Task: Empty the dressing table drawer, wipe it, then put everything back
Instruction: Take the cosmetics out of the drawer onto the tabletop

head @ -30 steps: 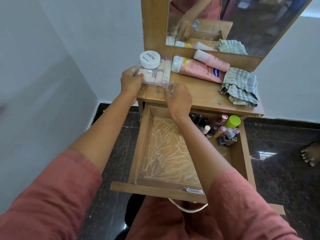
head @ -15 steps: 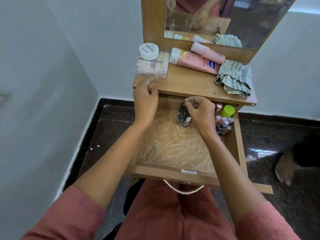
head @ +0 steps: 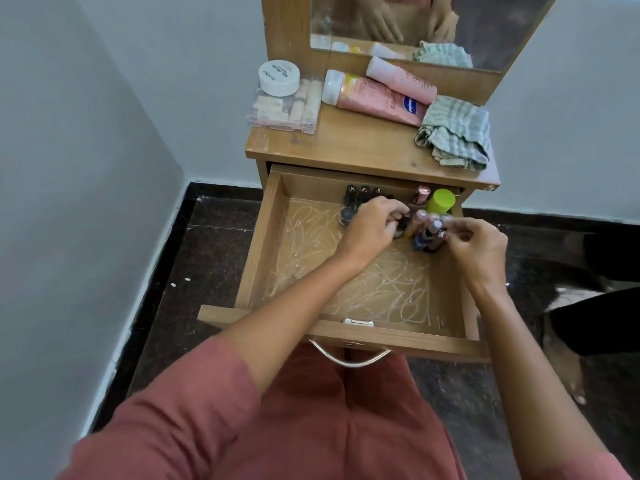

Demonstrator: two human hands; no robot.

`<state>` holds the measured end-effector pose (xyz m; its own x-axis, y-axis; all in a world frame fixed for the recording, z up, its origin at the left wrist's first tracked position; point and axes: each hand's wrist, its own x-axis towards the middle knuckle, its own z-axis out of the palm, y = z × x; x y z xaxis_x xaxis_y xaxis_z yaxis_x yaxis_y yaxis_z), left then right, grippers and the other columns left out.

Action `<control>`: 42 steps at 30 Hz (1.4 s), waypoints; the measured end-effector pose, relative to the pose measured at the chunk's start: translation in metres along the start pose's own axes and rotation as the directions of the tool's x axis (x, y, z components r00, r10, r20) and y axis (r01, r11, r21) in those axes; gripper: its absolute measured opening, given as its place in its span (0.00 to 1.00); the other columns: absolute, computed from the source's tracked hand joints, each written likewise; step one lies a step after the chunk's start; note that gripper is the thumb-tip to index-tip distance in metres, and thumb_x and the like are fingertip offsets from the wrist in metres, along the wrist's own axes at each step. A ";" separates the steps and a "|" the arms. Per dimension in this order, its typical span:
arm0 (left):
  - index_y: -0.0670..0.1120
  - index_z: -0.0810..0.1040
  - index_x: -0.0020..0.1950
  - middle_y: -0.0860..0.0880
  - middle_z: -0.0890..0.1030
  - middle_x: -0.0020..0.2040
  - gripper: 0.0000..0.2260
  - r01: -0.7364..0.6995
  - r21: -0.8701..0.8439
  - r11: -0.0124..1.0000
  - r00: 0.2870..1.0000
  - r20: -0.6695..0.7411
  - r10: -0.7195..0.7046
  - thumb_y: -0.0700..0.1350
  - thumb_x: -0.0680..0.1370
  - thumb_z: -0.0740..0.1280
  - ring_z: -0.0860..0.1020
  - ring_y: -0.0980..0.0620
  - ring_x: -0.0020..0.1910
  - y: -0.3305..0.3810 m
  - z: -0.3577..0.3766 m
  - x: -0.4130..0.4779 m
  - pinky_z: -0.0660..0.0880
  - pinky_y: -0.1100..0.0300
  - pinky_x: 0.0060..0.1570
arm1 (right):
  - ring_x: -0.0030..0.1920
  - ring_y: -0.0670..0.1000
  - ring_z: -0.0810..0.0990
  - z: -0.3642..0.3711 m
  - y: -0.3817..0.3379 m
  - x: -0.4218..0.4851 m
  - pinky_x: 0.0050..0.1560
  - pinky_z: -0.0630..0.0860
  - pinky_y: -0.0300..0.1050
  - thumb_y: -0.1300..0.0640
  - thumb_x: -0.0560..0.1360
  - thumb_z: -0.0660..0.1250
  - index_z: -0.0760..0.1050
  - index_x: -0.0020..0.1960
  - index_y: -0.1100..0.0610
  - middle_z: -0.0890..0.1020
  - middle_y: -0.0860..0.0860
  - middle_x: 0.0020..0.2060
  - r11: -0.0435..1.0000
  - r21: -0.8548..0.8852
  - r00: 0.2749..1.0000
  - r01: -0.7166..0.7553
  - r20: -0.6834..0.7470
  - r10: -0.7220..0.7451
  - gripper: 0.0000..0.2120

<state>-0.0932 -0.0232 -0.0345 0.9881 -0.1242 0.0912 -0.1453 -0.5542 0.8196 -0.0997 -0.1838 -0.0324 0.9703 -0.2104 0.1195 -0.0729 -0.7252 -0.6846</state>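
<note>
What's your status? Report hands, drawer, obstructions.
Left hand and right hand both gripping small bottles at drawer back right. Drawer not empty yet. Cloth lying on top. Nothing in the way.

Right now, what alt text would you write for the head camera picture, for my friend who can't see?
A person's left hand and right hand grip small bottles at the back right of an open wooden drawer. On the tabletop above lie a clear box with a white jar on it, two pink bottles and a striped cloth.
</note>
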 end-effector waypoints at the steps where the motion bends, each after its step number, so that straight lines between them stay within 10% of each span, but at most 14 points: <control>1: 0.39 0.79 0.55 0.40 0.80 0.49 0.14 -0.011 0.023 1.000 0.999 0.034 0.010 0.30 0.73 0.62 0.79 0.45 0.49 0.003 0.008 0.004 0.75 0.54 0.52 | 0.42 0.48 0.77 -0.001 0.005 0.002 0.47 0.71 0.36 0.68 0.71 0.66 0.80 0.51 0.64 0.82 0.60 0.47 0.999 -0.033 1.000 0.002 0.012 -0.001 0.10; 18: 0.38 0.77 0.58 0.40 0.76 0.53 0.11 -0.111 0.253 0.961 0.984 0.163 0.071 0.37 0.75 0.65 0.76 0.42 0.55 0.022 0.051 0.024 0.75 0.49 0.53 | 0.51 0.62 0.70 0.006 0.019 0.011 0.51 0.71 0.54 0.66 0.71 0.67 0.78 0.54 0.63 0.74 0.63 0.48 0.898 -0.401 0.981 0.178 0.140 -0.132 0.12; 29: 0.38 0.79 0.55 0.40 0.78 0.51 0.09 -0.064 0.169 0.984 0.991 0.126 0.043 0.35 0.76 0.65 0.77 0.44 0.50 0.025 0.032 0.009 0.72 0.56 0.49 | 0.52 0.59 0.73 -0.004 0.015 0.001 0.52 0.75 0.53 0.64 0.70 0.70 0.80 0.49 0.64 0.75 0.59 0.47 0.953 -0.272 0.981 0.136 0.170 -0.091 0.09; 42: 0.40 0.80 0.54 0.44 0.81 0.51 0.09 -0.111 0.128 0.986 0.993 0.051 0.105 0.39 0.75 0.67 0.76 0.56 0.45 0.049 -0.058 0.004 0.74 0.67 0.47 | 0.31 0.35 0.76 -0.040 -0.055 -0.005 0.33 0.69 0.20 0.65 0.69 0.71 0.80 0.50 0.59 0.79 0.51 0.38 0.985 0.035 0.960 0.168 0.222 -0.171 0.09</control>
<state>-0.0935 -0.0028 0.0386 0.9635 -0.2237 0.1474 -0.2591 -0.6378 0.7254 -0.1094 -0.1688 0.0338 0.9951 0.0677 0.0726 0.0991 -0.7267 -0.6798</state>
